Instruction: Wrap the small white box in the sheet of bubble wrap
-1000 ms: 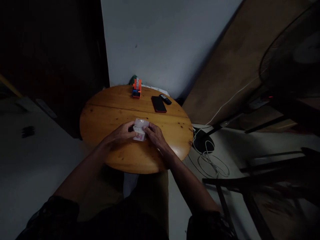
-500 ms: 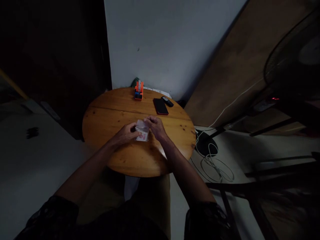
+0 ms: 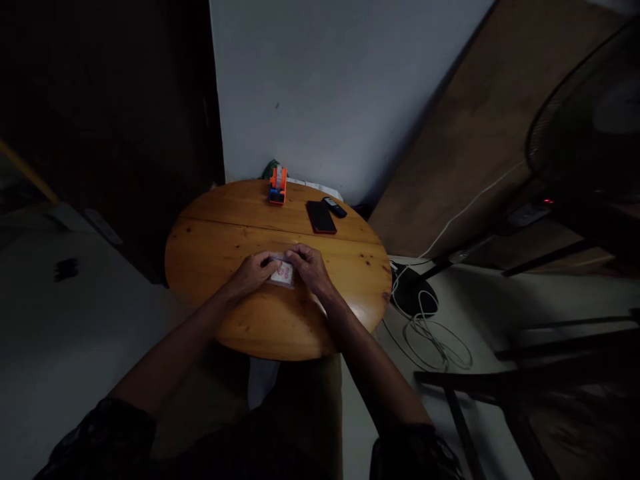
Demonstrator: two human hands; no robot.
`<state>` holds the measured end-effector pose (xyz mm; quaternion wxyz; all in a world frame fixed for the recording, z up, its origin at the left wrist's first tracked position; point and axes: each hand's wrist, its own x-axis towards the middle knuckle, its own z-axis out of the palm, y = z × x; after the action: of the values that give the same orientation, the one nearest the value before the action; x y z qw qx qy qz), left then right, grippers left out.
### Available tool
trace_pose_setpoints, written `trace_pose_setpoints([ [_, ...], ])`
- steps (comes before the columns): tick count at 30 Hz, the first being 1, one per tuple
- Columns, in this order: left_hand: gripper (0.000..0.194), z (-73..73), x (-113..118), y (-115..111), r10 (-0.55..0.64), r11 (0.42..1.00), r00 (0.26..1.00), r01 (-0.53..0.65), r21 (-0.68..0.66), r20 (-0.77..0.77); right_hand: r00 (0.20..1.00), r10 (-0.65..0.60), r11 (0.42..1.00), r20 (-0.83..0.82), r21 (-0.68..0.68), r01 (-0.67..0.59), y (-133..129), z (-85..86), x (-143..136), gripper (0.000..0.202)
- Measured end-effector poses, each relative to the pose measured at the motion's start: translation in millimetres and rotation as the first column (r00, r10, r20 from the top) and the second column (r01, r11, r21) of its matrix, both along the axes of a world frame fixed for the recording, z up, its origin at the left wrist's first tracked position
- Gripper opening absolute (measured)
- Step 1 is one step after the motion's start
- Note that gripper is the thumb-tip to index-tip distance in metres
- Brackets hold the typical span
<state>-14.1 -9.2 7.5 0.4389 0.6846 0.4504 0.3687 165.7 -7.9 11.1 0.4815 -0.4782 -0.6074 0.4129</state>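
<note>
White packet (image 3: 285,275), with pinkish-red print on it: where does it sit in the head view?

— Around the middle of the bench (image 3: 210,248), between the hands. Call the wall side 12 o'clock. Whether it rests on the wood or is held just above, I cannot tell.

— And the hands?

— Two, both narrow and both on the packet. The left hand (image 3: 254,272) comes in from 9 o'clock, thumb laid over the packet's upper left part, its other fingers curled and partly hidden. The right hand (image 3: 311,268) comes in from 3 o'clock, thumb and forefinger close together, pinching the packet's edge at about 1 o'clock.

— Count the rest for me.

— One packet. One orange tape dispenser (image 3: 279,187) at 12 o'clock, near the far rim, with one green thing (image 3: 271,167) just behind it, too dim to name. One dark flat case (image 3: 321,218) with a reddish edge at 1 o'clock. One dark handset (image 3: 335,208) just beside it, between 1 and 2.

— Anything past the rim?

— One fan (image 3: 607,113), well apart from the bench at 2 o'clock, mostly in shadow.
</note>
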Motion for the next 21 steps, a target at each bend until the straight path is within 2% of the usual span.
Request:
trace_pose_setpoints([
  [3, 0.036, 0.3, 1, 2, 0.043, 0.998, 0.999, -0.041, 0.055, -0.029, 0.999, -0.027, 0.999, 0.031, 0.047, 0.026, 0, -5.6, 0, 0.026],
  [6, 0.033, 0.2, 2, 4, 0.044, 0.997, 0.999, -0.042, 0.060, -0.027, 0.989, -0.064, 0.993, 0.133, 0.106, 0.050, -3, -8.8, -2, 0.024],
  [10, 0.026, -1.9, 4, 5, 0.066, 0.993, 0.997, -0.061, 0.096, -0.050, 0.946, -0.135, 0.952, 0.294, 0.303, 0.042, -9, -11.0, -4, 0.019],
  [12, 0.027, -3.6, 4, 5, 0.067, 0.992, 0.997, -0.062, 0.107, -0.046, 0.933, -0.136, 0.933, 0.332, 0.360, 0.008, -11, -11.9, -3, 0.021],
  [18, 0.026, -8.1, 5, 7, 0.074, 0.988, 0.997, -0.069, 0.138, -0.032, 0.908, -0.092, 0.917, 0.408, 0.390, -0.082, -17, -8.2, 1, 0.023],
  [21, 0.024, -9.3, 5, 7, 0.087, 0.988, 0.995, -0.081, 0.132, -0.045, 0.861, -0.098, 0.909, 0.500, 0.397, -0.127, -20, -1.5, 2, 0.024],
])
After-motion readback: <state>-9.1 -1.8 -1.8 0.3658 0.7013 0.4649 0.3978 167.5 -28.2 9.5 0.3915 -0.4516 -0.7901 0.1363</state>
